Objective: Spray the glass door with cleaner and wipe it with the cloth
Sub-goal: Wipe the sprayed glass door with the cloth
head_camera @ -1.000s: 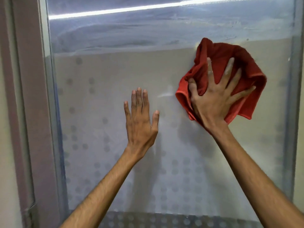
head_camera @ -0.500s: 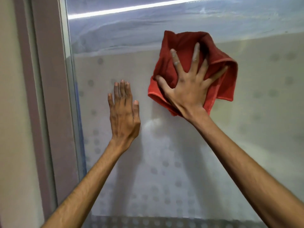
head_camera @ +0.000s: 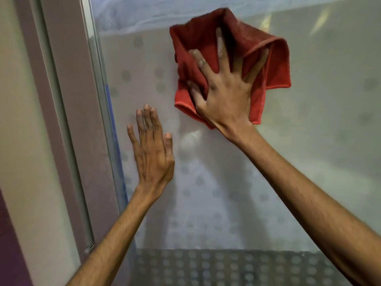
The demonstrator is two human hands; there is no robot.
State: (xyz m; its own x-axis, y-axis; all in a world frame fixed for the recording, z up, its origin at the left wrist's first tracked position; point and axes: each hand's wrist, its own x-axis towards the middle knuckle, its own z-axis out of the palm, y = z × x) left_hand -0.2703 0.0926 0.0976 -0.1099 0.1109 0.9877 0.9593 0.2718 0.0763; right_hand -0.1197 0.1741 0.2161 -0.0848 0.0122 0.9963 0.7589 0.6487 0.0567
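Glass door (head_camera: 237, 182) fills the frame. Red cloth (head_camera: 268, 65) upper centre, under our right hand (head_camera: 224, 96), fingers spread flat, pinning it. Left hand (head_camera: 152, 153) open, bracing centre-left. We should keep even pressure, overlap strokes.

Your right hand (head_camera: 224, 100) lies spread on the cloth (head_camera: 274, 65), flat against the glass door (head_camera: 309, 151); your left hand (head_camera: 152, 149) lower-left of the cloth; door frame (head_camera: 68, 100) farther left.

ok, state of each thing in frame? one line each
red cloth: bunched, pressed flat against the glass
right hand: fingers spread on the cloth
left hand: open, empty, flat on the glass
glass door: hazy, dotted frosting
door frame: beside the glass
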